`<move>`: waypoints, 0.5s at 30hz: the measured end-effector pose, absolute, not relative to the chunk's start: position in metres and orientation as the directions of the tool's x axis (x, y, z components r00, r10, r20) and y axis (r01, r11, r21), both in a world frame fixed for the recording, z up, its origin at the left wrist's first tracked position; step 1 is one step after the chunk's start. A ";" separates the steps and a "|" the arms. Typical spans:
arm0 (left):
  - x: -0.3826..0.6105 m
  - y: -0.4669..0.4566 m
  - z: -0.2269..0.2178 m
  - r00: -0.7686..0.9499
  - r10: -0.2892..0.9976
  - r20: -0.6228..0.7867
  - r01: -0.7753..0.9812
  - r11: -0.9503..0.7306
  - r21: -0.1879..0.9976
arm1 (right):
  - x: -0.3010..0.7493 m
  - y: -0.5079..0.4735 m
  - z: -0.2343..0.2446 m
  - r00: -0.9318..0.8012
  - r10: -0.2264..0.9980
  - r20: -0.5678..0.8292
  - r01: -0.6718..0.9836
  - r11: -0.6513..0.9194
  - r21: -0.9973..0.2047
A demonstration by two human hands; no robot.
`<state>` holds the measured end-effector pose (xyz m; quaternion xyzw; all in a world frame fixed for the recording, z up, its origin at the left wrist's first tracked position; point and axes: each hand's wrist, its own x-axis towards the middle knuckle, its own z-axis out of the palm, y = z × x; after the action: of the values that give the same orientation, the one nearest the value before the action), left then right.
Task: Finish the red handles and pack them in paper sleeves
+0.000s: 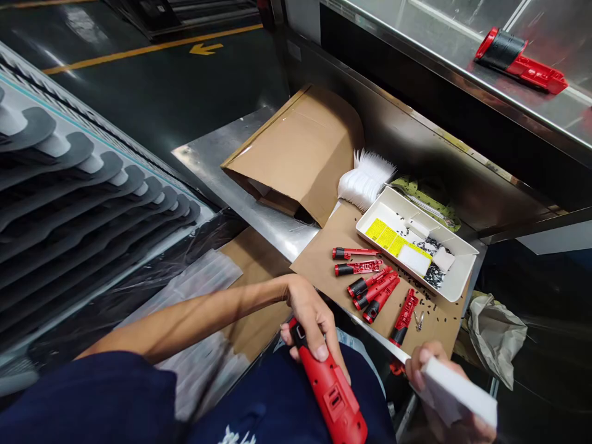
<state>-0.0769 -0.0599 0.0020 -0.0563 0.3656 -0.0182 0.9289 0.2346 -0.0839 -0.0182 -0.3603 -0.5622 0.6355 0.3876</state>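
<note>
Pcs (374,290): 6 on cardboard (319,262), 1 held

Factory assembly station: steel bench (208,154), red parts (374,290) laid out near, tray (459,280) right, yellow floor line (139,52) painted far.

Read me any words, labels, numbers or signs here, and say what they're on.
Nothing can be quoted.
Yellow labels in the white tray: print too small to read.
White print on the dark blue clothing: cut off, unreadable.
Yellow arrow painted on the floor: a sign, no words.
</note>
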 end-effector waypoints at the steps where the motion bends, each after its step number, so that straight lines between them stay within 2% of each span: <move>1: -0.082 -0.062 0.002 0.771 -0.044 -0.635 0.076 0.997 0.023 | 0.237 -0.083 -0.023 -0.372 0.925 -0.075 -0.160 -0.143 -0.977; 3: -0.096 -0.070 0.002 0.783 0.083 -0.616 0.153 0.935 0.320 | 0.238 -0.083 -0.033 -0.307 0.934 -0.184 -0.339 -0.288 -0.895; 4: -0.104 -0.076 0.001 0.740 0.222 -0.635 0.147 0.868 0.474 | 0.238 -0.083 -0.039 -0.295 0.924 -0.244 -0.376 -0.347 -0.859; 6: -0.119 -0.087 -0.007 0.520 0.579 -0.628 0.145 0.665 0.733 | 0.238 -0.084 -0.054 -0.324 0.885 -0.334 -0.381 -0.446 -0.810; 7: -0.126 -0.090 -0.015 0.354 0.731 -0.583 0.194 0.553 0.810 | 0.238 -0.085 -0.062 -0.348 0.865 -0.362 -0.374 -0.482 -0.792; 8: -0.132 -0.092 -0.025 0.204 0.821 -0.533 0.258 0.480 0.839 | 0.237 -0.085 -0.069 -0.376 0.845 -0.381 -0.369 -0.514 -0.774; 10: -0.141 -0.089 -0.054 -0.021 0.892 -0.451 0.375 0.426 0.824 | 0.234 -0.086 -0.081 -0.421 0.815 -0.398 -0.370 -0.555 -0.745; 13: -0.146 -0.072 -0.102 -0.270 0.905 -0.329 0.529 0.425 0.735 | 0.224 -0.085 -0.088 -0.448 0.799 -0.401 -0.351 -0.570 -0.743; 15: -0.146 -0.062 -0.127 -0.363 0.894 -0.264 0.593 0.440 0.674 | 0.216 -0.083 -0.086 -0.438 0.811 -0.388 -0.330 -0.546 -0.770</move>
<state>-0.1459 -0.0616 -0.1267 0.4710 0.7893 0.2413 0.3112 0.2160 -0.0830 -0.0862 -0.3878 -0.3103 0.7891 0.3615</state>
